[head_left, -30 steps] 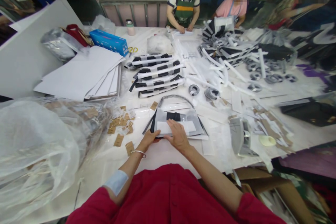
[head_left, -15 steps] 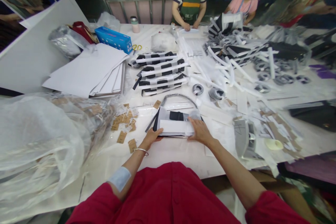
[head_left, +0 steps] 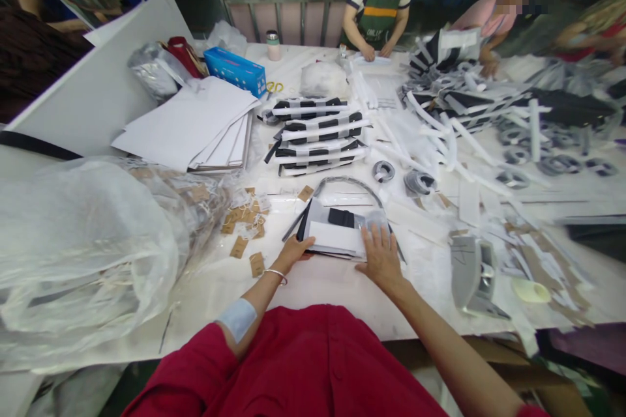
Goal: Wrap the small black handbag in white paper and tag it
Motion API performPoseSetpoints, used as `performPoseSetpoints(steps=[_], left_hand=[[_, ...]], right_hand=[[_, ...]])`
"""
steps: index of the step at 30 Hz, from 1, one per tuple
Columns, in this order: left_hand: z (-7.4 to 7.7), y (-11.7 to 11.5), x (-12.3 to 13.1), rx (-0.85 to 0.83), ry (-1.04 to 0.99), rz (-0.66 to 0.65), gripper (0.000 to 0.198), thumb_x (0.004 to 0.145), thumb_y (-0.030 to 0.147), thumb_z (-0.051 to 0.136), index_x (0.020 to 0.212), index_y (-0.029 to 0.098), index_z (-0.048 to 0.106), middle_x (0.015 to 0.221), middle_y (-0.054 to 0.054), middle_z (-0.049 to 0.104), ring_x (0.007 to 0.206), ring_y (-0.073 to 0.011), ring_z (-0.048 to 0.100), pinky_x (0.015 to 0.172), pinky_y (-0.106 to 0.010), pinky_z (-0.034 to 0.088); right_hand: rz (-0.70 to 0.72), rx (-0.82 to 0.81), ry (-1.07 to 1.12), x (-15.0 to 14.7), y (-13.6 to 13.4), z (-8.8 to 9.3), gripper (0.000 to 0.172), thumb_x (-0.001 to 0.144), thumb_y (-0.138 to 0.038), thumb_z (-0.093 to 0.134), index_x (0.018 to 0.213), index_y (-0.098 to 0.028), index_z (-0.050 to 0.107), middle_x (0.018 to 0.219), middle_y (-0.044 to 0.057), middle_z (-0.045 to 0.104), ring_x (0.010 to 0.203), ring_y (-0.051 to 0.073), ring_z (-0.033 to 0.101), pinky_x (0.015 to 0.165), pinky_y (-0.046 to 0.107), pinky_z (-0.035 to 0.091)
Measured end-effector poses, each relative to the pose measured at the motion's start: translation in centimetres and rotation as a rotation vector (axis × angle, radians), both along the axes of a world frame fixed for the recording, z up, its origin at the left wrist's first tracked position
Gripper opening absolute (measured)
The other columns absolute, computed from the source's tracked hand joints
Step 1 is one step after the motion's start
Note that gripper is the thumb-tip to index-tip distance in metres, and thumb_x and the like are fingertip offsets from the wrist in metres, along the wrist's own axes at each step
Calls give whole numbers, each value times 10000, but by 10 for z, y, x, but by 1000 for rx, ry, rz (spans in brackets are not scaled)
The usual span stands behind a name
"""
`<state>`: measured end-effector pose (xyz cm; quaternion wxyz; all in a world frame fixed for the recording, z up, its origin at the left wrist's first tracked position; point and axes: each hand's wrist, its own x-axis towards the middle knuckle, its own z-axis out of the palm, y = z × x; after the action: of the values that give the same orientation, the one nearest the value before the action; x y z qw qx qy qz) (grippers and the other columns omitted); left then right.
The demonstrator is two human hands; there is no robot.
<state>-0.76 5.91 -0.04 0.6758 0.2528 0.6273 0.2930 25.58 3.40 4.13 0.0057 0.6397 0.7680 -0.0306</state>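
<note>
Table (head_left: pixel 323 283) spans the head view. Between your hands lies the bag (head_left: pixel 341 217): your left hand (head_left: pixel 293 253) clasps its near left corner; your right hand (head_left: pixel 381 257) rests open on its right side. Tags (head_left: pixel 238 247) lie left of the grip.
</note>
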Motion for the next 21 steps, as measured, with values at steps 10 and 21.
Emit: performPoseSetpoints(steps=[10,21], left_hand=[[6,1,7,28,28,-7,479,724,424,786,1029,73,669,868,-137,736,709,-225,696,593,-294,587],[16,6,9,-40,-5,-76,542,618,442,858,1034,123,722,969,-115,745,905,-239,684,662,-264,580]], right_hand=[[245,46,107,-105,-4,-28,690,851,-269,633,1460,-103,356,1504,205,426,1420,335,347,1178,532,243],[194,171,254,-102,-6,-45,468,926,-131,419,1392,-131,460,1416,142,547,1362,267,426,1151,505,317]])
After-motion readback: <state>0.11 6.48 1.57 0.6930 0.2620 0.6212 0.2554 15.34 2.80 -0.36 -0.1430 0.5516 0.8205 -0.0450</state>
